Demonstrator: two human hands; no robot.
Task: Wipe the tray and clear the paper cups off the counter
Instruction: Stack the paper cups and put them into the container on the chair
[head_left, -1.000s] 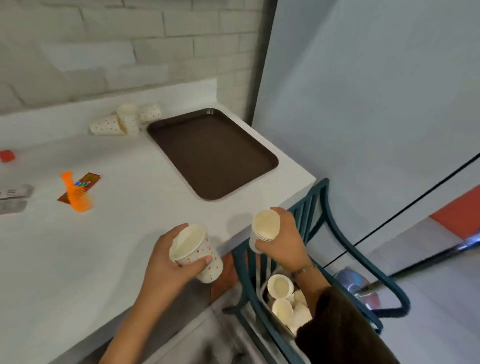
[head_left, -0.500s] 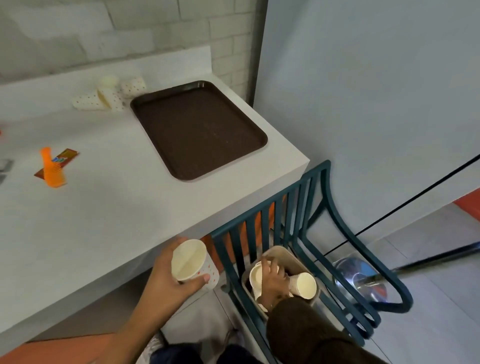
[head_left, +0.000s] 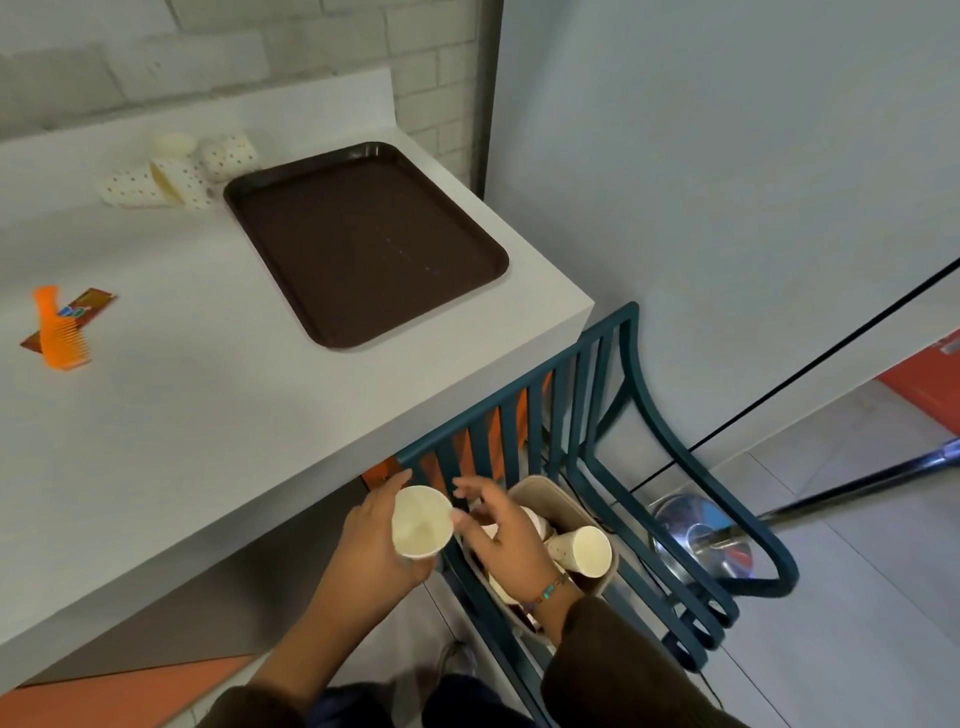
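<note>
Nearest: left hand (head_left: 371, 551) curled round a paper cup (head_left: 420, 525), thumb on one side, fingers on the other. Firm grasp. Cup mouth tipped up toward the camera. Cup held off the worktop, below the counter (head_left: 218, 415) edge.

Just right of that grip: right hand (head_left: 506, 540), fingers spread and loose, holding nothing. One fingertip just beside the rim of the held cup; contact not clear. Beaded bracelet (head_left: 551, 588) at the wrist, dark sleeve behind it.

Under the right hand: beige bin (head_left: 571, 501) on the seat of a teal slatted chair (head_left: 626, 322). Inside it, right of the empty hand, a dotted cup lying aslant (head_left: 587, 550) with its mouth toward the camera. More cups partly hidden beneath the palm; number not clear.

Further right, beyond the chair arm: shiny round metal base (head_left: 698, 540) on the floor.

Up and beyond both hands: brown tray (head_left: 363, 244) lying flat near the counter's right corner, a few pale specks on its surface.

Beyond the tray's far left corner, well away from the grip: three dotted cups (head_left: 174, 176) tipped on their sides, bunched together, the nearest close to the tray rim.

Far left of the grip: orange comb (head_left: 61, 332) lying across a brown wrapper (head_left: 96, 301).
</note>
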